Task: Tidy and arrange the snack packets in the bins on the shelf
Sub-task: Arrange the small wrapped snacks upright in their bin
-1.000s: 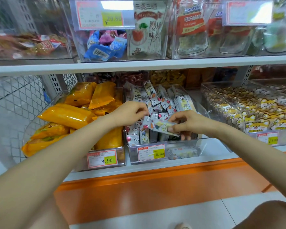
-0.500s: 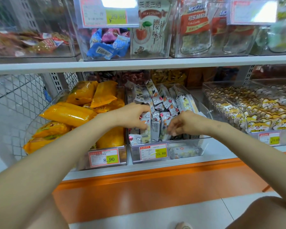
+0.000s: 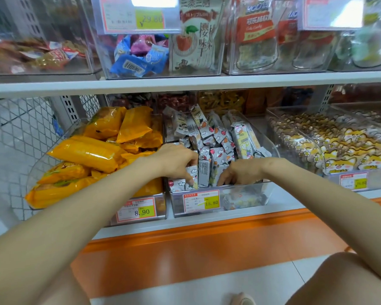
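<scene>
Store shelf (image 3: 295, 201) lined with clear bins, orange base underneath. The middle bin (image 3: 271, 150), the one with the 15.80 tag (image 3: 201, 201), is stuffed with small white snack packets (image 3: 216, 137). Left hand (image 3: 176, 159) has its grip pinched on one upright packet (image 3: 193, 175) near the front. Right hand (image 3: 242, 172) is just beside it, fingers curled down into the pile, and I can't tell if that grip has anything. Orange bags (image 3: 86, 150) fill the next bin left.
</scene>
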